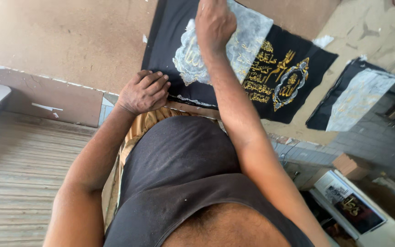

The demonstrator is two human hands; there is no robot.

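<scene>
The left hand lies flat, fingers loosely curled, pinning the near edge of the black cloth on the table. The right hand looks fisted on the white paper, perhaps rubbing; pressing too hard could tear it or drag the cloth.

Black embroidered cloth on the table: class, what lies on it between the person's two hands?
In the head view, between the left hand and right hand, the black cloth carries a whitish paper-like sheet over gold embroidery.
</scene>
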